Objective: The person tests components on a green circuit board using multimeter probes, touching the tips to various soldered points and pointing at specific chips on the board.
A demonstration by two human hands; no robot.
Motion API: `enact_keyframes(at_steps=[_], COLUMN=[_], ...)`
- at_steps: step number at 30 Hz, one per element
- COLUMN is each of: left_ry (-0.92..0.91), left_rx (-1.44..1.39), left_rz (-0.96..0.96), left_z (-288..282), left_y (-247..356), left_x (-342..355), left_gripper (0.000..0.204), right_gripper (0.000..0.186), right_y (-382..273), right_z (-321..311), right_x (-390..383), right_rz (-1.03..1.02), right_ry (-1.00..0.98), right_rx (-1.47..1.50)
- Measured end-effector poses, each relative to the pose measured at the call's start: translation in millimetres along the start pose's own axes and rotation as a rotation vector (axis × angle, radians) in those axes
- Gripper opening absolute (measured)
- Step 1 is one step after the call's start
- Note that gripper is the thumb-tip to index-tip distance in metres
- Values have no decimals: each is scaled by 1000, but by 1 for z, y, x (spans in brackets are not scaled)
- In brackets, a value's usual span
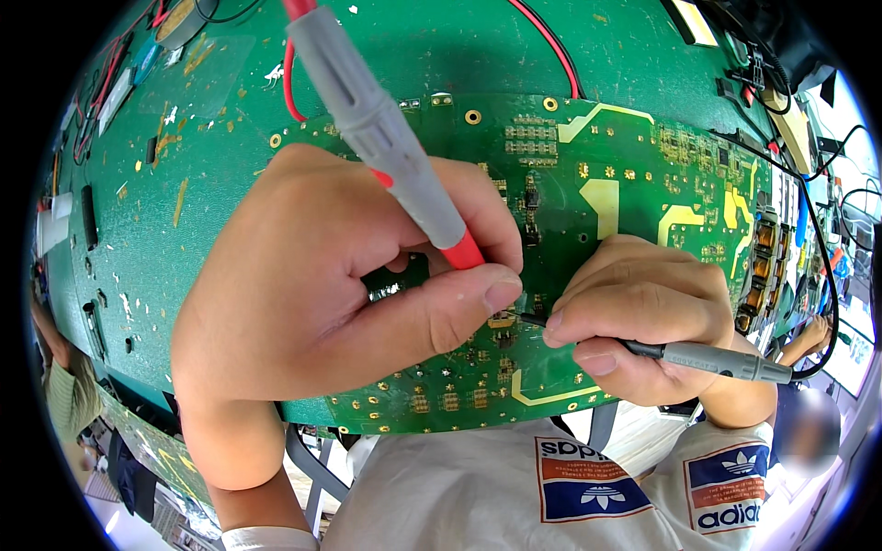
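Observation:
A large green circuit board (441, 404) with gold pads and small components lies on the green work mat. My left hand (266, 266) is closed round a grey and red test probe (381, 124), which slants down toward the board's middle; its tip is hidden behind my thumb. In my right hand (657, 294), closed as well, is a grey and black test probe (726, 361). Its thin metal tip points left, at small components near my left thumb; I cannot tell whether it touches them. A black cable (822, 275) curves up from its rear end.
Red and black wires (551, 41) run beyond the board's far edge. Copper-coloured wound components (761, 266) line its right side. Scraps and a short black rod (89, 218) lie on the left mat. Other people's parts show: a sleeve (72, 399) and a hand (808, 338).

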State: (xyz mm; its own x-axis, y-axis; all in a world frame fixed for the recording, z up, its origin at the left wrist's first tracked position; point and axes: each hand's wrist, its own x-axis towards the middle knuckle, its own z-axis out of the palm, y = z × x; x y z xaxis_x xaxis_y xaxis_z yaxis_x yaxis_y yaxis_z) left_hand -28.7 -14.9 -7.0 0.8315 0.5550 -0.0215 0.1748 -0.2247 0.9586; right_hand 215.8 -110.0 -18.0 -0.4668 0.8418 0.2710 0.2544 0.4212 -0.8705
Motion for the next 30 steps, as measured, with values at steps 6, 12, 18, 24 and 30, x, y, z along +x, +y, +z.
enact_keyframes(at_steps=[6,12,18,24,30], left_ry=[-8,-12,-23,-10,-19], left_rx=[13,43,81,67,76], left_rz=[77,115,133,150,159], left_z=[1,0,-1,1,0], left_y=[-4,-4,-5,-6,-6], left_x=[2,3,4,4,4], left_gripper=[19,20,20,20,19], right_gripper=[14,14,14,14,14], right_y=[1,1,0,0,0], right_z=[0,1,1,1,1], right_x=[-1,-1,-1,-1,-1], right_rz=[-6,-9,-8,-11,-8], right_ry=[7,14,11,12,13], right_rx=[2,-13,-24,-35,-22])
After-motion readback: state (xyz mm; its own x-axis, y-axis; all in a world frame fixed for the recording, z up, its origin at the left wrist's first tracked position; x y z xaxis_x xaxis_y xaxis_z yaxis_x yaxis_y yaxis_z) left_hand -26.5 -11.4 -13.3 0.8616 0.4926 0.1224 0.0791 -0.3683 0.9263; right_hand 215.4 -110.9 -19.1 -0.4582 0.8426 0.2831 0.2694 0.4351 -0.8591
